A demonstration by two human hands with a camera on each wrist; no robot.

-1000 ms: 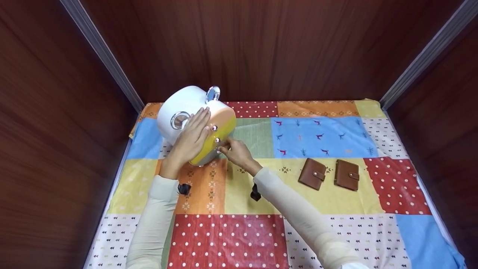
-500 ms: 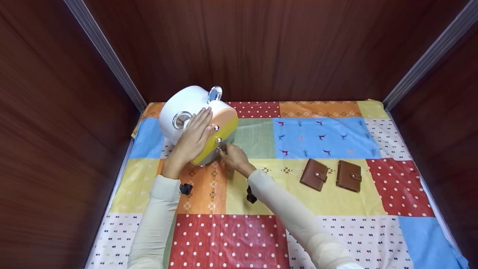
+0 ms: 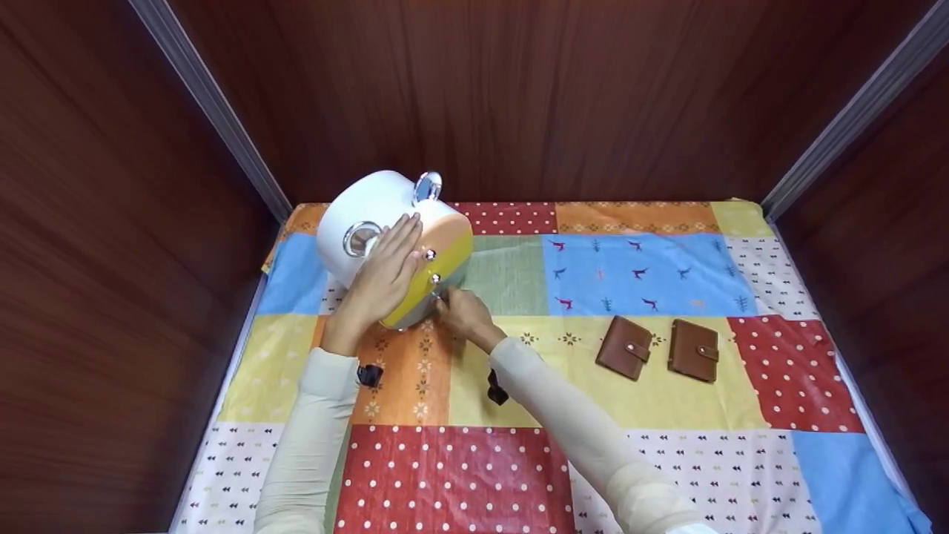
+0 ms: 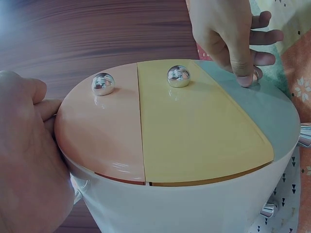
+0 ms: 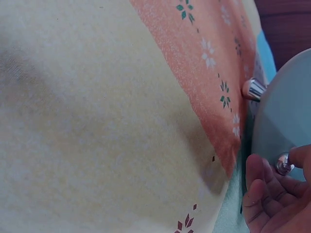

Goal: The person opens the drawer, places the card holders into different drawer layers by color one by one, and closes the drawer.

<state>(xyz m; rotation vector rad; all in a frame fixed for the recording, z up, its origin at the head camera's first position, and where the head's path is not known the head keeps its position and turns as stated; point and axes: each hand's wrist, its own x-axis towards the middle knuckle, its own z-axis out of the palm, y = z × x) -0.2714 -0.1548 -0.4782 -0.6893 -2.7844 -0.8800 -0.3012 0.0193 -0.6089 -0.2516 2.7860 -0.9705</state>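
Observation:
A white rounded drawer box (image 3: 363,199) stands at the back left in the head view. Its oval front has a peach panel (image 4: 109,131), a yellow panel (image 4: 194,126) and a grey-green panel (image 4: 274,114), each with a silver knob. My left hand (image 3: 379,280) rests on the box's upper side with fingers straight. My right hand (image 3: 465,315) is at the lowest, grey-green panel. Its thumb and fingers pinch the silver knob (image 5: 283,164), which they partly hide. In the left wrist view the peach and yellow panels sit flush in the front.
Two brown snap-strap wallets, a left one (image 3: 624,347) and a right one (image 3: 693,350), lie on the patchwork tablecloth (image 3: 630,278) to the right. Silver rings (image 3: 362,239) stand out from the box, and a short silver foot (image 5: 253,89) shows beneath it. Dark wood panels surround the table.
My right hand has shifted slightly down and left, its fingers settling around the lowest knob. My left hand and the box hold their place; the view has shifted a little.

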